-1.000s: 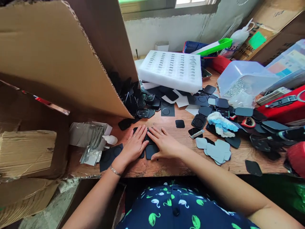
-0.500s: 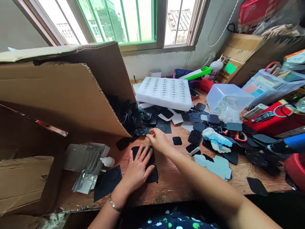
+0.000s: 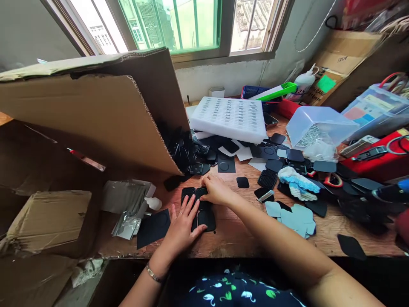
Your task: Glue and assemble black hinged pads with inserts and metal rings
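Note:
My left hand (image 3: 182,225) lies flat with fingers spread on a small group of black rounded-square pads (image 3: 204,218) near the front edge of the wooden table (image 3: 243,232). My right hand (image 3: 217,190) is just beyond it, fingers curled and pinched on a black pad (image 3: 200,192) at the far end of that group. A heap of more black pads (image 3: 188,153) spills out from under the big cardboard flap (image 3: 92,115) just behind the hands.
A white foam tray (image 3: 230,118) sits at the back. Loose black and grey pads (image 3: 292,215), a blue-white cloth (image 3: 297,179), a clear plastic tub (image 3: 319,125) and a red case (image 3: 377,155) crowd the right. Silver foil bags (image 3: 128,204) and cardboard boxes (image 3: 47,217) lie left.
My right hand reached back toward the heap, then returned to the near group with a pad. My left hand stayed flat on the pads. The camera tilted up and down.

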Tool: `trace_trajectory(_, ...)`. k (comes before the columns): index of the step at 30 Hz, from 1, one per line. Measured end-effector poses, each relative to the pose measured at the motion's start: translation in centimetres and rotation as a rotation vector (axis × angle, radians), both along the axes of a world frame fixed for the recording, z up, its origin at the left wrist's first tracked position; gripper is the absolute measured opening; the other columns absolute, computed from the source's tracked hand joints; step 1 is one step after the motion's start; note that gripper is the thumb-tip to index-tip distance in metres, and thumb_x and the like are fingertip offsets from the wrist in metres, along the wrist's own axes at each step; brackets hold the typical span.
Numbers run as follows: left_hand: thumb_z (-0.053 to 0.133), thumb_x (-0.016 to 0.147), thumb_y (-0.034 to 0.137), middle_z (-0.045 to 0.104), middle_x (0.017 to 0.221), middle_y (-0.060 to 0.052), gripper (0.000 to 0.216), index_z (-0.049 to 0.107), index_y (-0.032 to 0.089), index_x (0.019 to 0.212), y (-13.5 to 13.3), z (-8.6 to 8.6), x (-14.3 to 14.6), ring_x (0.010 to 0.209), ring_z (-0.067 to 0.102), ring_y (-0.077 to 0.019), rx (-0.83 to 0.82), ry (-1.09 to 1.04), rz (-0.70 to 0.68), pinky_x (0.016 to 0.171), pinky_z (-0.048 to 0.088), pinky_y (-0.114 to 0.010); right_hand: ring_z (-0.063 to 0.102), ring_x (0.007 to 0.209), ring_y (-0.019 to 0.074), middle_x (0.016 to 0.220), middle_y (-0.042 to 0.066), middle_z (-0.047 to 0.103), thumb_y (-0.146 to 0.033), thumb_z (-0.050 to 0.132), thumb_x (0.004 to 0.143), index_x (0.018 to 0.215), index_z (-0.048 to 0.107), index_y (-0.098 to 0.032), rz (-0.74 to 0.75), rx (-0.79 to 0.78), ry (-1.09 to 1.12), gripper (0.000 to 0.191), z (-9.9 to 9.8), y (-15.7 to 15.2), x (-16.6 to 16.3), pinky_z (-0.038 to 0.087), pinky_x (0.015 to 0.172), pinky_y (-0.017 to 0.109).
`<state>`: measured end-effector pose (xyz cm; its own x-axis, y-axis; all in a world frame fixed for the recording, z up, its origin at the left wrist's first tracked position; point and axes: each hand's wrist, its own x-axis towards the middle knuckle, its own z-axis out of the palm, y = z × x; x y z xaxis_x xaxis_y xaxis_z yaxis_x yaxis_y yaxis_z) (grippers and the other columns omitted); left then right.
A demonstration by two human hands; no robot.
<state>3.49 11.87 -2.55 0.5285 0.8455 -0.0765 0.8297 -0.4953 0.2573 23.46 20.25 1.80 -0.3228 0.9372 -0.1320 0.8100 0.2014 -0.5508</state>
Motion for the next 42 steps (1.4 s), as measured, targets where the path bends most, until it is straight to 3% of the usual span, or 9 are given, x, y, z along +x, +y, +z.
trace_trajectory(9, 0.063, 0.091, 0.041, 0.038, 0.158, -0.020, 0.066, 0.044, 0.017, 0.149, -1.3, 1.1, 1.1, 0.152, 0.025, -0.0369, 0.062, -0.421, 0.169, 0.119, 0.020, -0.068, 0.066, 0.078, 0.0196, 0.087, 0.004, 0.069, -0.029, 0.079, 0.074, 0.091, 0.065, -0.015, 0.030, -0.287, 0.286, 0.026, 2.0, 0.0, 2.4, 0.050, 0.068, 0.028)
trace_trajectory(14, 0.063, 0.085, 0.060, 0.076, 0.101, -0.013, 0.051, 0.070, 0.014, 0.106, -2.8, 4.2, 3.7, 0.088, 0.073, -0.0268, -0.604, -1.028, 0.437, 0.081, 0.059, -0.040, 0.065, 0.076, 0.0161, 0.086, 0.003, 0.069, -0.036, 0.075, 0.076, 0.093, 0.062, -0.015, -0.097, -0.369, 0.818, 0.030, 4.5, -3.5, 4.9, 0.052, 0.070, 0.029)
trace_trajectory(17, 0.073, 0.075, 0.065, 0.073, 0.080, -0.007, 0.055, 0.069, 0.012, 0.091, -3.1, 5.5, 5.2, 0.064, 0.068, -0.0179, -0.850, -1.188, 0.507, 0.061, 0.055, -0.027, 0.064, 0.075, 0.0163, 0.083, 0.003, 0.069, -0.034, 0.075, 0.079, 0.086, 0.065, -0.015, -0.090, -0.194, 0.774, 0.022, 5.9, -5.2, 5.6, 0.051, 0.068, 0.028)
trace_trajectory(20, 0.079, 0.068, 0.065, 0.070, 0.073, -0.004, 0.059, 0.067, 0.011, 0.088, -3.0, 5.7, 5.9, 0.058, 0.066, -0.0150, -0.849, -1.255, 0.570, 0.053, 0.048, -0.022, 0.066, 0.076, 0.0161, 0.084, 0.002, 0.072, -0.023, 0.065, 0.089, 0.092, 0.068, -0.017, -0.019, 0.100, 0.537, 0.007, 6.8, -7.5, 5.1, 0.051, 0.068, 0.027)
trace_trajectory(25, 0.075, 0.074, 0.063, 0.066, 0.068, -0.003, 0.054, 0.066, 0.012, 0.086, -3.0, 5.1, 6.2, 0.057, 0.062, -0.0132, -0.786, -1.340, 0.532, 0.054, 0.047, -0.022, 0.072, 0.096, 0.0239, 0.111, 0.014, 0.074, -0.009, 0.049, 0.096, 0.121, 0.065, -0.010, 0.208, 0.645, 0.234, 0.031, 6.7, -12.4, 3.0, 0.058, 0.080, 0.033)
trace_trajectory(28, 0.074, 0.080, 0.056, 0.064, 0.068, -0.001, 0.045, 0.067, 0.013, 0.085, -3.4, 5.3, 6.0, 0.059, 0.059, -0.0117, -0.780, -1.342, 0.465, 0.057, 0.047, -0.021, 0.072, 0.105, 0.0229, 0.117, 0.014, 0.073, -0.009, 0.051, 0.096, 0.125, 0.065, -0.010, 0.189, 0.709, 0.337, 0.032, 6.3, -13.7, 2.9, 0.058, 0.090, 0.032)
trace_trajectory(31, 0.069, 0.086, 0.053, 0.063, 0.068, -0.001, 0.039, 0.066, 0.013, 0.084, -4.0, 6.0, 5.3, 0.060, 0.057, -0.0117, -0.829, -1.303, 0.392, 0.059, 0.049, -0.023, 0.074, 0.096, 0.0182, 0.107, 0.008, 0.077, -0.019, 0.058, 0.096, 0.116, 0.071, -0.017, -0.015, 0.430, 0.641, 0.024, 6.1, -12.9, 4.2, 0.059, 0.087, 0.027)
trace_trajectory(36, 0.061, 0.093, 0.047, 0.064, 0.072, -0.003, 0.035, 0.067, 0.014, 0.082, -4.9, 7.6, 4.2, 0.066, 0.056, -0.0131, -0.669, -1.071, 0.126, 0.063, 0.044, -0.023, 0.067, 0.060, 0.0126, 0.077, 0.002, 0.073, -0.047, 0.079, 0.079, 0.091, 0.072, -0.018, -0.450, -0.505, 1.250, 0.033, 5.0, -10.5, 6.0, 0.055, 0.053, 0.022)
trace_trajectory(42, 0.056, 0.097, 0.034, 0.054, 0.060, 0.000, 0.032, 0.061, 0.016, 0.070, -5.3, 7.9, 4.0, 0.058, 0.045, -0.0106, -0.364, -0.857, -0.194, 0.058, 0.033, -0.023, 0.064, 0.060, 0.0092, 0.073, 0.001, 0.070, -0.039, 0.096, 0.054, 0.080, 0.069, -0.013, -0.522, -1.065, 1.446, 0.045, 2.8, -11.2, 3.7, 0.052, 0.057, 0.019)
